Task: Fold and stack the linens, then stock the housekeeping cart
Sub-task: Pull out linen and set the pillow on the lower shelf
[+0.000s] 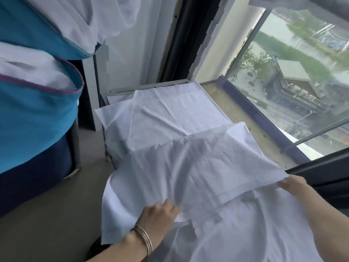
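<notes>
A white linen (198, 167) is spread in front of me, its far end lying over a stack of white folded linens (170, 112) on a low stand by the window. My left hand (158, 214), with bangles on the wrist, lies on the cloth's near left part, fingers reaching under a fold. My right hand (291, 186) pinches the cloth's right corner. More white cloth (255, 233) lies beneath, close to me.
Blue laundry bags (37, 103) full of white linen hang on the left. A window (292, 76) with a dusty sill (251, 127) runs along the right. Bare floor (56, 214) lies at lower left.
</notes>
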### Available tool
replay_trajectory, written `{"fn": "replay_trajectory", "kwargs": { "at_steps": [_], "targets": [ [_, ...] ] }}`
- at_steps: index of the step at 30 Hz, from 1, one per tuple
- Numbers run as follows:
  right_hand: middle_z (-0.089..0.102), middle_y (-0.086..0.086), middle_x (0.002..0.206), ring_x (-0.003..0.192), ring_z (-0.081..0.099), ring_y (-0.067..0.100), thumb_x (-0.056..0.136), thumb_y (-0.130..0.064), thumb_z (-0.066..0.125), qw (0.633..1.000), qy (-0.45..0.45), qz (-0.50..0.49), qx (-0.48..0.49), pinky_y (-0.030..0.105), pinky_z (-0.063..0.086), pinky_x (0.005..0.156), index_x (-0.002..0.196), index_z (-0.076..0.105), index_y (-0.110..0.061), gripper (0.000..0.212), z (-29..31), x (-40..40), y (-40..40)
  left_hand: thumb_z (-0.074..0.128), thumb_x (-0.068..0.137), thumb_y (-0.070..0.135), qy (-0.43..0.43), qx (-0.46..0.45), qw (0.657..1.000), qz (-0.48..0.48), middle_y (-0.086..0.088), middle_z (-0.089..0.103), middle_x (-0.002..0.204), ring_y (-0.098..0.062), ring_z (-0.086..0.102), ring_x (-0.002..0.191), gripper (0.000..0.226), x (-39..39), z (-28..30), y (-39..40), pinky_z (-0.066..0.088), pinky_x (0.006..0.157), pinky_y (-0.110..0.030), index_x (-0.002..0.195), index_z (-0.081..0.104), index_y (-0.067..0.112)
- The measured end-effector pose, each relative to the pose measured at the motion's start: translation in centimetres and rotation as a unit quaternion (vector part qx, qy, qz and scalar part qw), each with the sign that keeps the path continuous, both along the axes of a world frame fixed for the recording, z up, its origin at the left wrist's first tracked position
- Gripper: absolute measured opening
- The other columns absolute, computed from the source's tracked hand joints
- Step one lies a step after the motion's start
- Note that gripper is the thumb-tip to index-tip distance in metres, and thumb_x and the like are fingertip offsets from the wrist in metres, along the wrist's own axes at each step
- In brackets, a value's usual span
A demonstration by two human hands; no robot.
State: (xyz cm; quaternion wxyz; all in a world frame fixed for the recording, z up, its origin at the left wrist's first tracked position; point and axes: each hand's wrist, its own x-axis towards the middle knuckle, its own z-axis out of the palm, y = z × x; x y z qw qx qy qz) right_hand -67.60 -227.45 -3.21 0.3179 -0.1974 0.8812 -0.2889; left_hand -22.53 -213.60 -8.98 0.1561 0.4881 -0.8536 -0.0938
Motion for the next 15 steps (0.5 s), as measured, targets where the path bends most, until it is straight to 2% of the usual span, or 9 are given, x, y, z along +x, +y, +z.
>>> {"fn": "replay_trajectory", "kwargs": {
  "at_steps": [1,2,4,6,7,8,10,13,15],
  "targets": [
    [0.052,0.024,0.110,0.049,0.060,0.016,0.094,0.005,0.042,0.999,-0.004,0.014,0.044,0.020,0.047,0.039,0.105,0.046,0.002,0.012,-0.5,0.7,0.3,0.084,0.012,0.012,-0.011,0.014,1.000,0.003,0.003,0.051,0.053,-0.012,0.047,0.029,0.059,-0.4,-0.9,0.3,0.029,0.028,-0.012,0.065,0.062,0.027],
    [0.050,0.020,0.107,0.066,0.060,0.025,0.092,0.002,0.046,0.994,0.036,0.044,0.093,0.026,0.049,0.049,0.109,0.049,0.005,0.018,-0.4,1.9,0.6,0.085,0.009,0.013,-0.005,0.027,1.000,0.006,0.004,0.052,0.054,-0.012,0.049,0.032,0.066,-0.6,-1.6,0.5,0.032,0.028,-0.014,0.070,0.063,0.026],
    [0.041,0.021,0.127,0.107,0.046,0.036,0.091,-0.006,0.049,0.944,0.215,0.154,0.199,0.039,0.045,0.076,0.128,0.042,0.004,0.039,-0.2,4.1,1.3,0.088,0.017,0.025,-0.002,0.038,0.999,0.004,0.004,0.056,0.064,-0.015,0.055,0.049,0.070,-0.9,-2.0,1.0,0.041,0.037,-0.021,0.082,0.062,0.023],
    [0.019,0.018,0.147,0.130,0.027,0.039,0.088,-0.011,0.052,0.837,0.398,0.305,0.218,0.047,0.038,0.097,0.145,0.023,-0.008,0.064,0.0,6.5,2.5,0.086,0.029,0.044,-0.010,0.022,1.000,0.002,-0.002,0.057,0.089,-0.023,0.053,0.076,0.080,-1.7,-2.1,1.9,0.047,0.062,-0.034,0.099,0.057,0.019],
    [0.009,0.014,0.152,0.138,0.018,0.037,0.084,-0.014,0.057,0.762,0.455,0.404,0.221,0.048,0.033,0.104,0.150,0.011,-0.015,0.080,-0.3,7.5,3.2,0.084,0.031,0.050,-0.013,0.013,1.000,0.002,-0.005,0.054,0.103,-0.027,0.050,0.089,0.090,-2.1,-2.4,2.3,0.042,0.075,-0.040,0.109,0.052,0.018],
    [-0.001,0.010,0.156,0.143,0.006,0.034,0.081,-0.016,0.060,0.684,0.488,0.497,0.216,0.050,0.025,0.109,0.152,0.000,-0.022,0.093,-0.9,8.4,4.0,0.083,0.032,0.052,-0.021,0.015,1.000,0.003,-0.008,0.049,0.115,-0.030,0.048,0.100,0.099,-2.5,-2.5,2.6,0.036,0.084,-0.044,0.117,0.048,0.017],
    [-0.016,0.002,0.157,0.145,-0.012,0.029,0.079,-0.015,0.059,0.609,0.476,0.604,0.193,0.054,0.012,0.113,0.148,-0.016,-0.032,0.104,-2.6,9.1,5.0,0.081,0.040,0.046,-0.045,-0.021,0.999,0.004,-0.010,0.043,0.128,-0.032,0.044,0.113,0.099,-3.5,-3.0,2.1,0.032,0.091,-0.049,0.127,0.043,0.017],
    [0.003,0.007,0.159,0.146,0.003,0.030,0.068,-0.014,0.071,0.577,0.472,0.648,0.157,0.054,0.018,0.112,0.142,-0.025,-0.036,0.123,-3.9,9.2,4.6,0.061,0.064,0.034,-0.083,-0.050,0.995,-0.028,-0.006,0.049,0.122,-0.027,0.049,0.107,0.062,-4.4,-3.1,-0.1,0.042,0.084,-0.043,0.123,0.048,0.018],
    [0.032,0.013,0.151,0.138,0.031,0.034,0.048,-0.024,0.087,0.539,0.478,0.677,0.147,0.054,0.034,0.104,0.149,0.002,-0.028,0.131,-3.6,9.2,3.2,0.050,0.072,0.022,-0.104,-0.052,0.992,-0.047,-0.001,0.063,0.096,-0.020,0.059,0.083,0.031,-4.6,-2.7,-1.6,0.048,0.061,-0.030,0.100,0.064,0.021]
  ]
}}
